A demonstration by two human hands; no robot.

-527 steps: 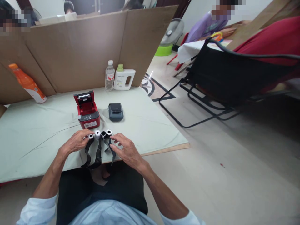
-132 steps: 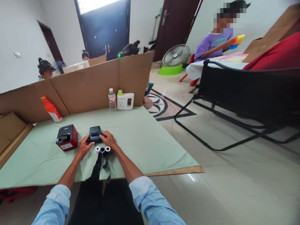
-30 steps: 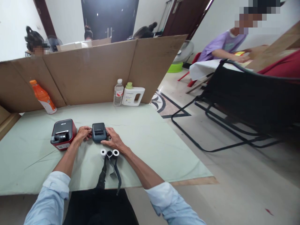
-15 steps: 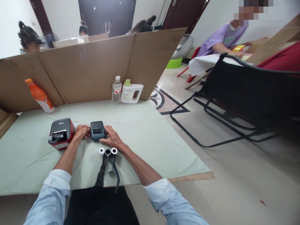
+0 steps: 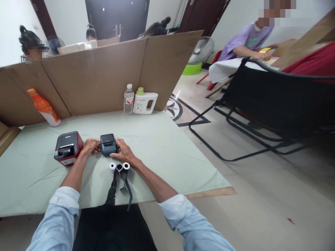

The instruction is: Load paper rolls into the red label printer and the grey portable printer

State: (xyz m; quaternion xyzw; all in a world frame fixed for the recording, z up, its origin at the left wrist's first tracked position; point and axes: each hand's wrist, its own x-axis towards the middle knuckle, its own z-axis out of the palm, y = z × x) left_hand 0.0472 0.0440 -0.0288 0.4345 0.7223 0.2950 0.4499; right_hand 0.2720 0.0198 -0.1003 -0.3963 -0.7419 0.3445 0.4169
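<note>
A small dark grey portable printer (image 5: 108, 145) sits on the green-covered table between my hands. My left hand (image 5: 91, 146) is curled with its fingertips against the printer's left side. Gripping the right side is my right hand (image 5: 124, 152), its thumb along the front edge and its fingers partly hidden behind. Nearer to me stand two white paper rolls (image 5: 126, 166) with a black roll (image 5: 119, 168) between them, its loose dark strips trailing toward the table edge. Beside my left forearm is a larger red and black printer (image 5: 68, 144).
An orange bottle (image 5: 44, 107), a clear water bottle (image 5: 128, 100) and a white jug (image 5: 145, 103) stand along a cardboard partition (image 5: 96, 78). To the right are a black folding chair (image 5: 272, 97) and a person (image 5: 246, 43) at another table. More heads show behind the partition.
The camera view has shifted slightly. Both hands keep nearly the same place on the small printer; I see no clear movement of it on the table.
</note>
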